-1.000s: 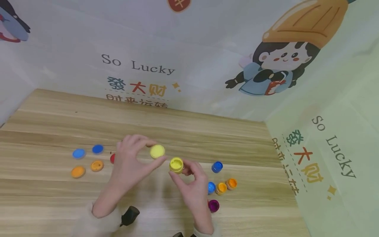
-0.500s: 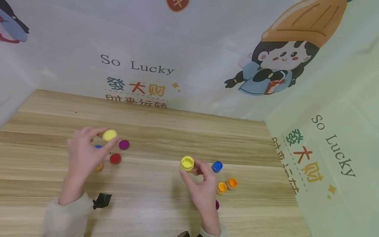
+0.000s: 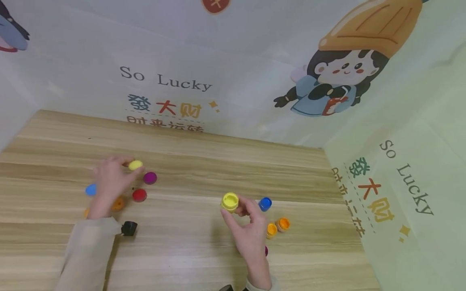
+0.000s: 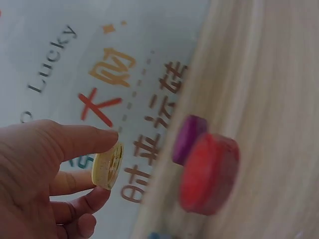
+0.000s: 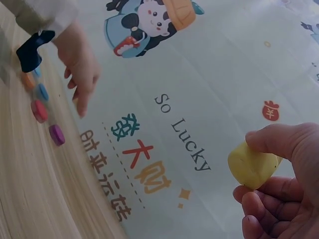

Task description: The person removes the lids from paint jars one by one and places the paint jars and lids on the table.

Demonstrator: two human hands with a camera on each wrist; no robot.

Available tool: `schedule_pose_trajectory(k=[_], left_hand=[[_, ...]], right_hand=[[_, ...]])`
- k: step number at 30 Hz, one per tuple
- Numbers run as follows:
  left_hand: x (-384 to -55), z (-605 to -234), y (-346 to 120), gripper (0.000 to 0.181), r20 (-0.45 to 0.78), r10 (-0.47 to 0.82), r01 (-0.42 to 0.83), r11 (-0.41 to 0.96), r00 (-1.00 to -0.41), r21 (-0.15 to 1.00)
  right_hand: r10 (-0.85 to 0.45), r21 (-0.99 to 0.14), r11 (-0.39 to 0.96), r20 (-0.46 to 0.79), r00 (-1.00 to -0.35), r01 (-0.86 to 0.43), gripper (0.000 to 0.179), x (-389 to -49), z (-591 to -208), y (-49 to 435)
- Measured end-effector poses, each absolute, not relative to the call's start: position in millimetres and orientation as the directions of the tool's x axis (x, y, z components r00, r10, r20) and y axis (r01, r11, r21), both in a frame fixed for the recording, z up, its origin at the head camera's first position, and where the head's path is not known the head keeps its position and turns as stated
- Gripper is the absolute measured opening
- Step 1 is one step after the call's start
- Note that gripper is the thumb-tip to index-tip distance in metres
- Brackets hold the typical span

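Observation:
My left hand (image 3: 111, 178) pinches a yellow lid (image 3: 136, 165) between thumb and fingers, over the far side of the loose lids. In the left wrist view that lid (image 4: 106, 167) is tilted on edge, its hollow underside partly showing. Just right of the hand lie a purple lid (image 3: 150, 178) and a red lid (image 3: 139, 195). Thumb and fingers of my right hand (image 3: 253, 232) grip an uncapped yellow paint pot (image 3: 230, 202), raised above the table with its mouth showing. The right wrist view shows the same pot (image 5: 253, 167) from its outside.
Light blue (image 3: 91, 189) and orange (image 3: 117, 204) lids lie partly behind the left hand. Beyond the right hand stand open paint pots: blue (image 3: 265, 204), orange (image 3: 283, 224) and yellow-orange (image 3: 271, 230). A purple pot (image 3: 266, 251) is mostly hidden. A printed cloth wall (image 3: 236, 101) borders the table.
My left hand has carried the yellow lid away from the pot, leftward to the lids, and then lowered it slightly. My right hand moved a little right with the pot, then held still.

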State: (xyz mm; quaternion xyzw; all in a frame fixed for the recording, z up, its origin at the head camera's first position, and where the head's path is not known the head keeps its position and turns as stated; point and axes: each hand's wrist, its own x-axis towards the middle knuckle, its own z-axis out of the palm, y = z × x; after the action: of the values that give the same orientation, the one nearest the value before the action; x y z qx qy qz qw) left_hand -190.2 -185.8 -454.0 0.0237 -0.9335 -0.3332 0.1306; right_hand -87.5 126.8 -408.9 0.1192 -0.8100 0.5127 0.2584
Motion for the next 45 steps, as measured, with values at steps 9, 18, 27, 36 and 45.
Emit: schedule_pose_trajectory(k=[9,18,27,36,45], left_hand=[[-203.5,-474.2,-196.0,0.038,0.090,-0.136,-0.058,0.809,-0.987,0.584],[-205.7,-480.2,-198.0,0.044,0.049,-0.128,-0.080,0.829,-0.991,0.553],[-200.6,-475.3,-194.5,0.046,0.093,-0.199,-0.106,0.797,-0.976,0.595],[-181.9,-446.7,-170.0,0.023,0.359,-0.209,0.102,0.725,-0.910,0.682],[-164.5,-413.6,-148.1,0.016,0.482,-0.182,0.246,0.677,-0.857,0.694]], right_hand=[[0.067,-0.767,0.450,0.540,-0.839,-0.457,0.027,-86.5,-410.7,127.2],[0.084,-0.777,0.420,0.548,-0.832,-0.469,0.029,-87.0,-409.1,126.8],[0.048,-0.788,0.469,0.474,-0.879,-0.399,0.027,-102.8,-402.4,126.5],[0.119,-0.817,0.570,0.189,-0.975,-0.088,0.031,-150.0,-395.0,115.5],[0.167,-0.717,0.691,0.031,-0.985,0.094,0.036,-200.1,-413.5,108.5]])
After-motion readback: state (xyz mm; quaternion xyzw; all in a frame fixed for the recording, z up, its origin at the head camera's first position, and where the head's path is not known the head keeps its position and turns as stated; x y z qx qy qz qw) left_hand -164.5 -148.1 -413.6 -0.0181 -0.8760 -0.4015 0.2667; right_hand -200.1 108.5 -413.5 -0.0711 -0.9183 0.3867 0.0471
